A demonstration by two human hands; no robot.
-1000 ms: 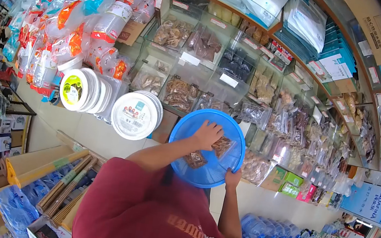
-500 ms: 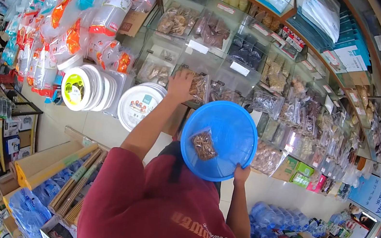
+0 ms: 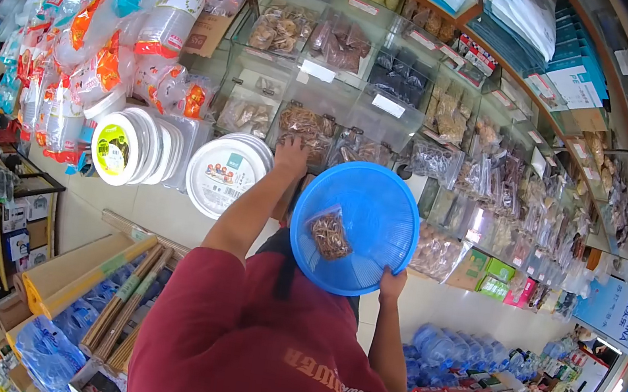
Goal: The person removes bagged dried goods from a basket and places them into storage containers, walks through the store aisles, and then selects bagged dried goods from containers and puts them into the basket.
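While the right hand [image 3: 392, 282] pinches the rim of the blue basket [image 3: 377, 233], the left hand [image 3: 292, 158] meets a clear bin [image 3: 321, 147].
Left finger closure cannot be told; one filled bag [image 3: 330, 235] lies inside the basket, between both hands.

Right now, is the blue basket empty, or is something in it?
Not empty: the blue basket holds a clear packet of brown pieces, with bare blue around it.

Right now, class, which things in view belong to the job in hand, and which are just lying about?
In the job:
- blue basket, gripped by the right hand
- brown packet inside it
- shelf packets by the left hand

Lying about:
- round white stacks
- long brown poles
- blue bottles
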